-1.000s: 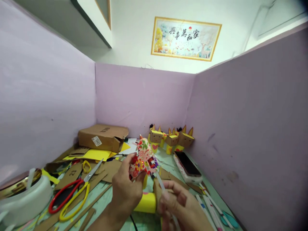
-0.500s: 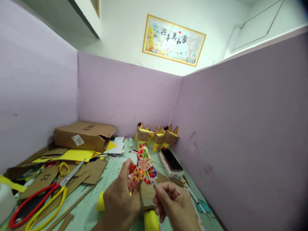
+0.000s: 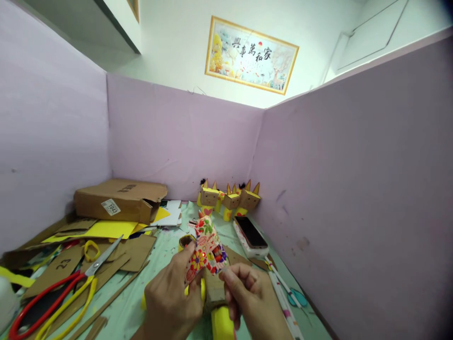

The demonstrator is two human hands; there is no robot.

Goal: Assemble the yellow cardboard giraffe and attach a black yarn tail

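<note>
— What do we have in our hands?

— Our left hand (image 3: 173, 297) is closed around the floral-wrapped piece (image 3: 205, 245), thumb up against its patterned side, holding it tilted just above the tabletop (image 3: 166, 257). Our right hand (image 3: 247, 295) has its fingers curled in, pinching something small at the lower edge of that floral piece; we cannot tell what the pinched thing is.

— And where does the floral piece sit?

— Low in the middle of the view, between our two hands, right over a brown cardboard block (image 3: 214, 288) and a yellow tube (image 3: 222, 323) that lie under our fingers.

— What lies around us?

— To the left, the red and yellow scissors (image 3: 67, 288) rest on cardboard scraps (image 3: 63, 267), one marked 23. Behind them a yellow sheet (image 3: 102, 229) and a flattened cardboard box (image 3: 120, 200) lie against the purple partition (image 3: 53, 156).

— And on the right?

— A phone (image 3: 250, 233) lies face up near the right wall, with white pens (image 3: 283, 295) just in front of it. At the back corner, well apart from our hands, three small cardboard figures (image 3: 228, 198) with pointed ears stand in a row. Above the partition hangs a framed picture (image 3: 251, 54).
</note>
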